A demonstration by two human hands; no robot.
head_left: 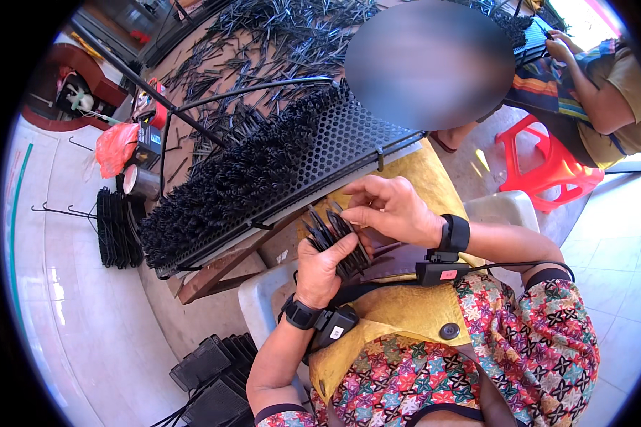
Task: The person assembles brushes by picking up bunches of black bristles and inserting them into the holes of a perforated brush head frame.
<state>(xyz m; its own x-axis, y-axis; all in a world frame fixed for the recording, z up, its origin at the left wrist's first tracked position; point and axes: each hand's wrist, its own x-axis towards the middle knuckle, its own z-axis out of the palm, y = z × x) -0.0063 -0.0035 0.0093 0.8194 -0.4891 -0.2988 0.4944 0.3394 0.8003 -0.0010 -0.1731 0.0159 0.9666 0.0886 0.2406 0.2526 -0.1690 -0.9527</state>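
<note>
In front of my lap, my left hand [323, 267] is closed round a bundle of thin black strips [338, 245], which fan upward between thumb and fingers. My right hand [399, 212] is at the bundle's upper end, its fingers bent and its thumb against the strip tips. Whatever lies under those right fingertips is too small to make out. Just beyond both hands, a black perforated board [335, 142] slopes on a wooden support. Dense curled black pieces [242, 178] cover its left part and far edge, while rows of bare holes show toward the right.
Loose black strips [228, 64] lie scattered over the brown table behind the board. A metal rod frame [185, 110] crosses there. Black racks [217, 373] sit at lower left. A red stool [545, 160] and another person [598, 92] working are at right.
</note>
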